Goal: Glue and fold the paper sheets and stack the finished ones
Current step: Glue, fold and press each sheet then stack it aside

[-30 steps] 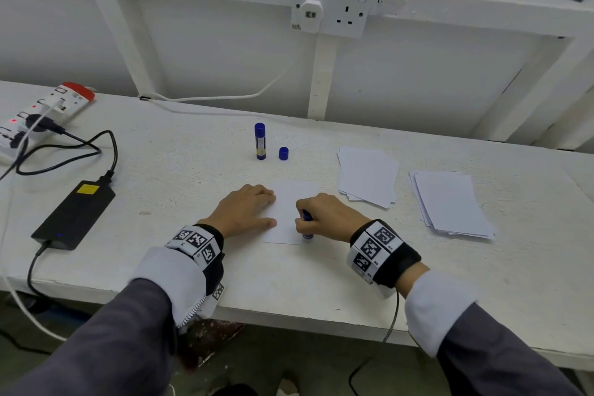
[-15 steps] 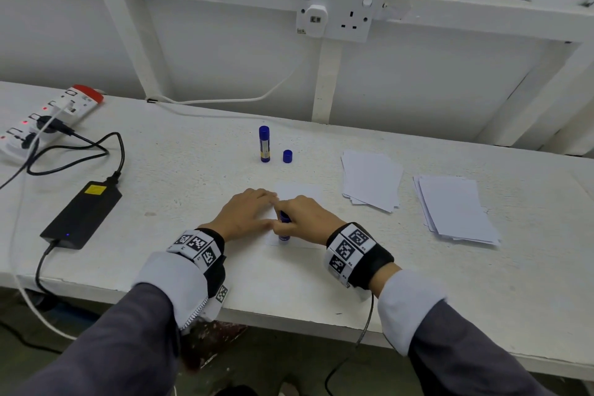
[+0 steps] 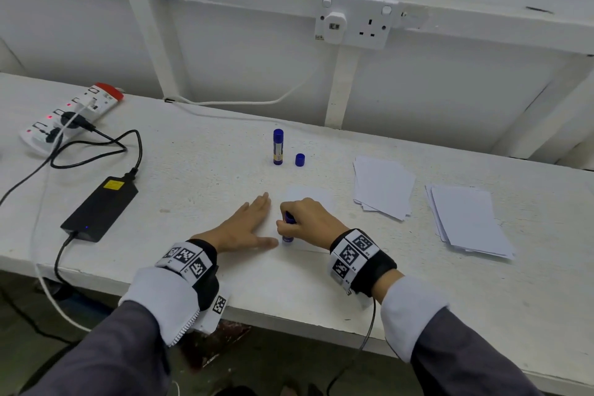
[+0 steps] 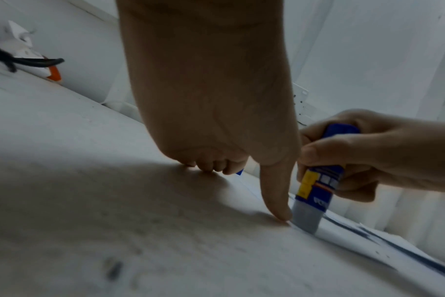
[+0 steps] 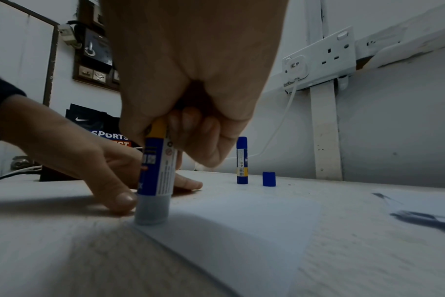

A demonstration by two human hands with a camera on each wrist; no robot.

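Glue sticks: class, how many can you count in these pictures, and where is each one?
2. One glue stick is gripped by the right hand, its tip on the paper sheet. A second, capped glue stick stands upright farther back beside a loose blue cap.

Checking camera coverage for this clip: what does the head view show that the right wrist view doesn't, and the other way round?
Only the head view shows the two paper stacks, the black adapter and the power strip. Only the right wrist view shows the glue tip pressed on the sheet's corner beside the left thumb. Both show the right hand gripping the glue stick, the spare stick, the loose cap and the wall socket.
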